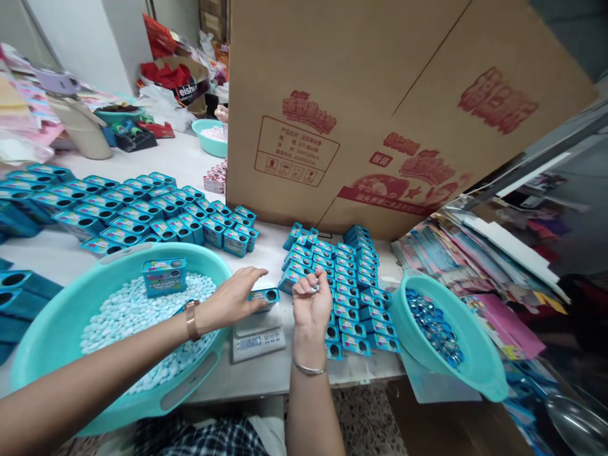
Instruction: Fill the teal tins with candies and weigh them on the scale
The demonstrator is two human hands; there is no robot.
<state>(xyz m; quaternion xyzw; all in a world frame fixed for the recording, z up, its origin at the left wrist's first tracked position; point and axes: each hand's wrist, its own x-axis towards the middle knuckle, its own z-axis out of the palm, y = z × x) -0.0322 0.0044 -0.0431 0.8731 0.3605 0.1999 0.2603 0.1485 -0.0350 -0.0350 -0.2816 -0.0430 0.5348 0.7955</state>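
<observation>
My left hand point(232, 296) is over the digital scale point(259, 342), fingers stretched and thumb apart, beside a blue tin box point(265, 296) with a round hole in its top. The thumb is close to the tin; whether it touches I cannot tell. The scale's display seems to read about 150. To the right, my right hand point(311, 304) is raised palm up, its fingers curled round small pale candies point(315, 288). On my left is a large turquoise basin point(38, 354) of pale blue candies point(114, 316), with another blue tin point(164, 277) standing on them.
Rows of blue tins point(128, 215) stand at the back left, and more tins point(346, 291) right of the scale. A turquoise basin point(475, 373) of shiny blue lids stands far right. A big cardboard box point(361, 76) blocks the back. Stacked printed sheets point(484, 253) lie behind the lids.
</observation>
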